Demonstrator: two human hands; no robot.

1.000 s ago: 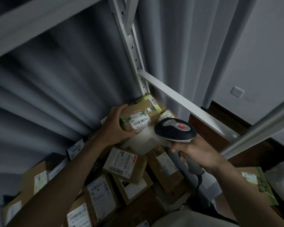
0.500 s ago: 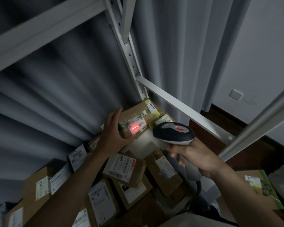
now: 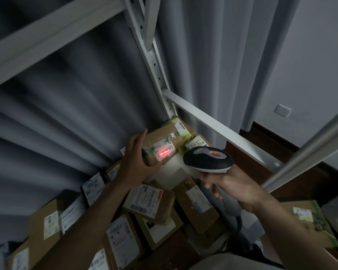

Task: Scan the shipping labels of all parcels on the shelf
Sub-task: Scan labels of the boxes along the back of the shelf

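Observation:
My left hand (image 3: 138, 160) grips the near end of a brown taped parcel (image 3: 162, 140) at the back of the shelf, tilting its label toward me. A red scan line glows on that shipping label (image 3: 165, 152). My right hand (image 3: 234, 187) holds a black and grey barcode scanner (image 3: 208, 158) by its handle, its head aimed at the label from the right, a short gap away. Several more brown parcels with white labels, such as one (image 3: 150, 202) under my left wrist, lie piled on the shelf below.
A white shelf upright (image 3: 154, 65) and a cross rail (image 3: 219, 131) frame the back right corner. A round metal bar (image 3: 308, 151) crosses close on the right. Grey curtain hangs behind. A green-printed box (image 3: 310, 219) lies at the lower right.
The parcel has been tilted and raised a little in my left hand. The red scan line came on and now lies across the label's barcode. The scanner stays aimed at it.

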